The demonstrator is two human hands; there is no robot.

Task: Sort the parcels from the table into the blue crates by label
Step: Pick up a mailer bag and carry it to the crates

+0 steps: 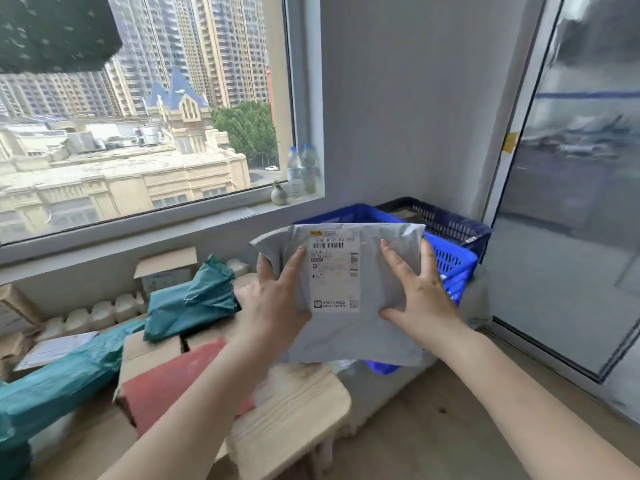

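I hold a grey plastic mailer parcel (pixel 349 327) up in front of me, its white shipping label (pixel 334 271) facing me with "N035" printed on it. My left hand (pixel 277 299) grips its left edge, thumb on the front beside the label. My right hand (pixel 420 299) grips the right side, fingers spread over the front. Behind the parcel stand two blue crates on the floor: a bright blue crate (pixel 450 261) and a darker blue crate (pixel 446 220) beyond it in the corner. The wooden table (pixel 294 417) lies below my arms.
On the table lie teal mailer bags (pixel 194 303), a long teal parcel (pixel 59 386), a red flat parcel (pixel 169 379) and cardboard boxes (pixel 166 265). Bottles (pixel 303 171) stand on the window sill. A glass sliding door (pixel 571 202) is on the right.
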